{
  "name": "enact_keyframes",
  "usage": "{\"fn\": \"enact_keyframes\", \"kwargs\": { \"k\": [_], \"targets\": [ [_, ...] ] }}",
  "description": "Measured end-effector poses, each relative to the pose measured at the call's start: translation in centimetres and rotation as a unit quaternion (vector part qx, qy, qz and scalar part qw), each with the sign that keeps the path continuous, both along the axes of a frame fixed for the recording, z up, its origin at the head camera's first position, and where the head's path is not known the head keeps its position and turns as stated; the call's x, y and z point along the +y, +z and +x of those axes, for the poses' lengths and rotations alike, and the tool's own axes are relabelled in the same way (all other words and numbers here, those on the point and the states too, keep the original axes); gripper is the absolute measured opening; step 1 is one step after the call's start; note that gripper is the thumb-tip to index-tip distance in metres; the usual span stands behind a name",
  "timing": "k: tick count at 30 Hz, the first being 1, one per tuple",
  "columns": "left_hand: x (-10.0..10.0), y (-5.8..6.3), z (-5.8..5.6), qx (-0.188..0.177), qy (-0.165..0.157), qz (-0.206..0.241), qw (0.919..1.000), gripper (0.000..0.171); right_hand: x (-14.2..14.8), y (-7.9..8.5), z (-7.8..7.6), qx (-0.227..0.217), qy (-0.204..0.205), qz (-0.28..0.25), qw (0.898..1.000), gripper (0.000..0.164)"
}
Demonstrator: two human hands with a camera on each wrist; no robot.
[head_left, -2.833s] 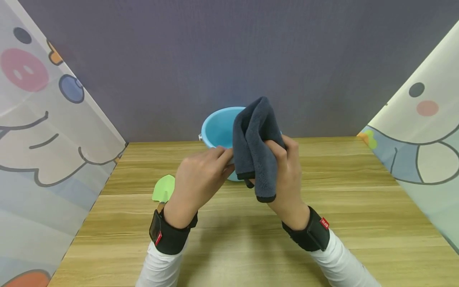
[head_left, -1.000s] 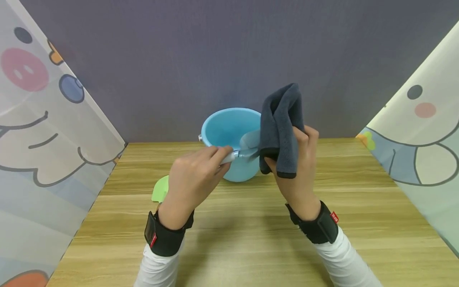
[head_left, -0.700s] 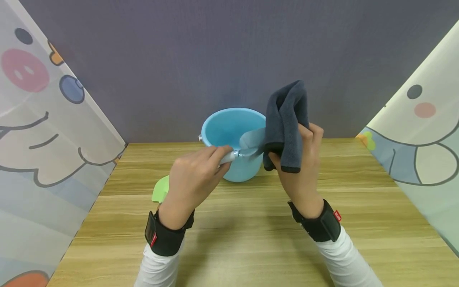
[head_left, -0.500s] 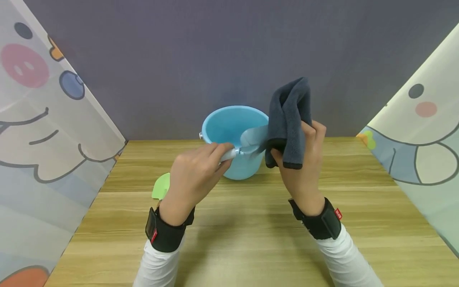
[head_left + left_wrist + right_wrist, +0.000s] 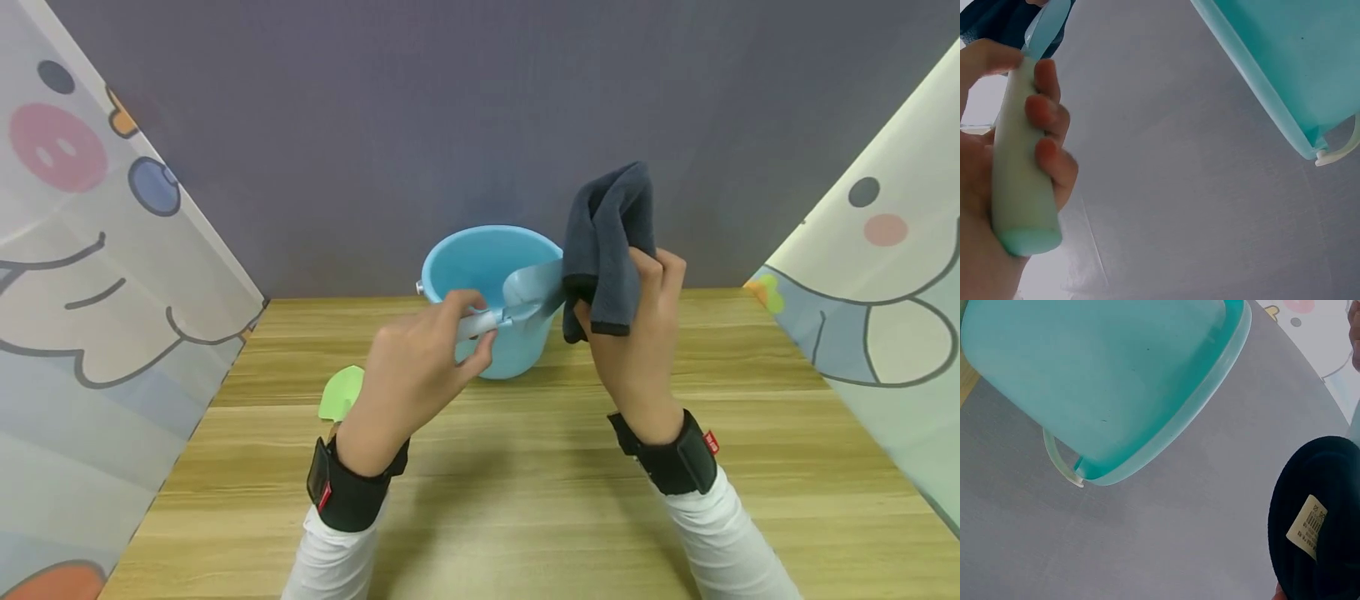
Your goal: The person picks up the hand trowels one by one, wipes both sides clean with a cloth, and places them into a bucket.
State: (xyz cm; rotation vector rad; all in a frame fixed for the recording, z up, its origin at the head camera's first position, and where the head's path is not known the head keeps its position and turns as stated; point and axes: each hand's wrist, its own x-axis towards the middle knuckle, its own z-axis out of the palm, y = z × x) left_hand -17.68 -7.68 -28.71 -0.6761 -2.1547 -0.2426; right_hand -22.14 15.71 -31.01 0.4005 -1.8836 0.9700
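In the head view my left hand (image 5: 416, 367) holds a light blue hand trowel (image 5: 528, 287) by its pale handle (image 5: 1022, 156). The left wrist view has several fingers curled round that handle. My right hand (image 5: 633, 333) grips a dark grey cloth (image 5: 607, 250) with black edging, bunched over the blade's far end, so the blade tip is hidden. A printed label (image 5: 1309, 525) shows on the cloth in the right wrist view. Behind the trowel stands a light blue bucket (image 5: 457, 258), and both hands are raised in front of it.
A green trowel (image 5: 341, 392) lies on the wooden table (image 5: 525, 500), partly hidden behind the left wrist. A dark grey wall (image 5: 480, 108) rises behind the bucket. Cartoon-printed panels (image 5: 97, 333) flank both sides.
My right hand has moved right and up with the cloth, uncovering more of the trowel's blade and the bucket. Lately the left thumb and forefinger have spread apart around the handle.
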Motion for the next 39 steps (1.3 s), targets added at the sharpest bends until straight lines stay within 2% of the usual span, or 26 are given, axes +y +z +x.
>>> {"fn": "enact_keyframes", "kwargs": {
  "k": [3,7,14,18,22,25,30,35,39],
  "targets": [
    [0.1,0.0,-0.1,-0.027,-0.007,0.003,0.9996,0.026,0.2,0.2,-0.2,0.001,-0.007,0.003,1.000,0.058],
    [0.2,0.2,-0.1,-0.045,-0.007,0.006,0.9990,0.024,0.5,0.4,-0.5,0.001,-0.016,0.004,1.000,0.055],
    [-0.3,0.5,0.5,-0.075,0.003,0.008,0.9971,0.026,0.7,0.4,-0.4,0.007,-0.024,-0.005,1.000,0.044],
    [-0.9,0.7,0.5,-0.063,0.016,0.011,0.9978,0.029,0.7,0.6,-0.3,0.014,-0.026,-0.013,0.999,0.041],
    [-1.9,0.9,0.0,-0.039,0.032,-0.006,0.9987,0.026,0.7,0.8,-0.2,0.016,-0.026,-0.014,0.999,0.041],
    [-2.5,1.2,-0.8,-0.042,0.034,-0.030,0.9981,0.024,0.8,0.9,-0.1,0.015,-0.026,-0.017,0.999,0.041],
    [-2.9,1.7,-2.7,-0.095,0.035,-0.070,0.9924,0.023,0.8,0.8,0.2,0.011,-0.027,-0.015,0.999,0.042],
    [-2.6,2.2,-5.0,-0.136,0.050,-0.119,0.9822,0.023,0.7,0.7,0.3,-0.001,-0.021,-0.013,1.000,0.044],
    [-1.5,2.6,-7.3,-0.165,0.054,-0.172,0.9697,0.020,0.7,0.7,0.2,0.001,-0.026,-0.008,1.000,0.044]
  ]
}}
